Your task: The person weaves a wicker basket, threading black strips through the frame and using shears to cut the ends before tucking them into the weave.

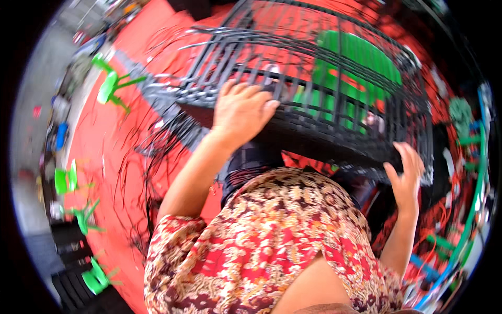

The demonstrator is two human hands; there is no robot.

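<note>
A large black frame with woven strips along its near edge (308, 121) lies tilted in front of my body, with long loose strips (272, 37) running across its bars. My left hand (242, 111) is closed over the left part of the near edge, its fingers curled over the weave and its thumb pointing right. At the frame's right end, my right hand (407, 170) rests against the dark near side, thumb and fingers apart. Through the bars a green slatted plastic chair (361, 57) shows beyond. Motion blurs parts of the frame.
Loose black strips (157, 137) lie tangled on the red floor covering (99, 172) to the left. Small green stools (108, 86) and further green seats (95, 277) stand along the left side. At the right runs a curved green and blue edge (478, 193) beside mixed clutter.
</note>
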